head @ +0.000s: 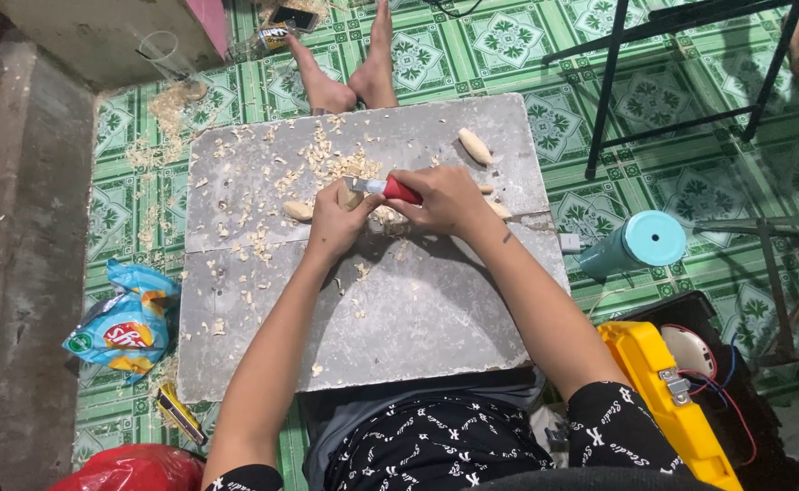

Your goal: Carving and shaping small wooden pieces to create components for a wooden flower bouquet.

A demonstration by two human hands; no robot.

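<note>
Black patterned shorts (436, 445) fill the near edge, and both forearms reach away from them over a grey counter (418, 318) set low on a green tiled floor (690, 155). At the middle of the counter the right hand (445, 200) has its grip pressed together around a red-handled knife (390, 188), blade pointing left. Just beside it, the left hand (334, 223) is wrapped around a pale wooden piece (298, 210), whose rounded end sticks out to the left of the fingers; the blade meets the wood right at the left thumb.

Pale wood shavings (327, 164) lie thick on the far half of the counter and thin out toward the near half, so a good deal of cutting looks done. A smooth carved piece (475, 145) rests apart near the far right corner and appears finished, and another sliver shows just right of the right hand. The held piece seems still in shaping.

A blue snack bag (127, 323) lies on the floor to the left, a teal tumbler (640, 244) to the right, a yellow case (663, 382) near right.
</note>
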